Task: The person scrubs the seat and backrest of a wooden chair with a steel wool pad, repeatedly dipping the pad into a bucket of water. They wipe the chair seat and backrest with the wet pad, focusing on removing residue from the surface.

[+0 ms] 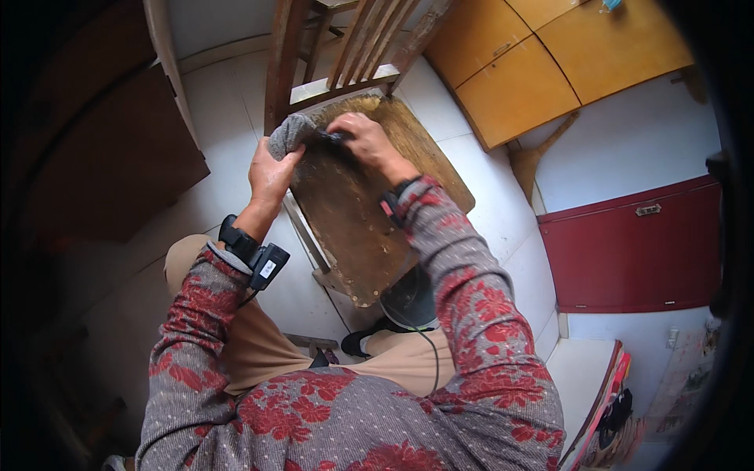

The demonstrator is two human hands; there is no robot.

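Observation:
Over the far left part of a worn wooden chair seat [353, 229], my left hand [273, 173] grips a bunched grey textured fabric item, perhaps a shoe or slipper [290, 134]. Its far end is dark. My right hand [368, 141] is at that dark end, fingers curled around a small dark bluish object [336, 136]. Motion blur and my fingers hide what this object is; it touches or nearly touches the grey item. The seat's surface is scuffed and brown, with paler bare wood along its far and right edges.
The slatted chair back [365, 47] rises beyond the seat. A dark bucket [412, 300] stands by my feet, under the near seat edge. Yellow wooden cabinets [518, 88] are at the upper right, a dark red cabinet door [630, 253] at the right. A cord [433, 347] runs below my right arm.

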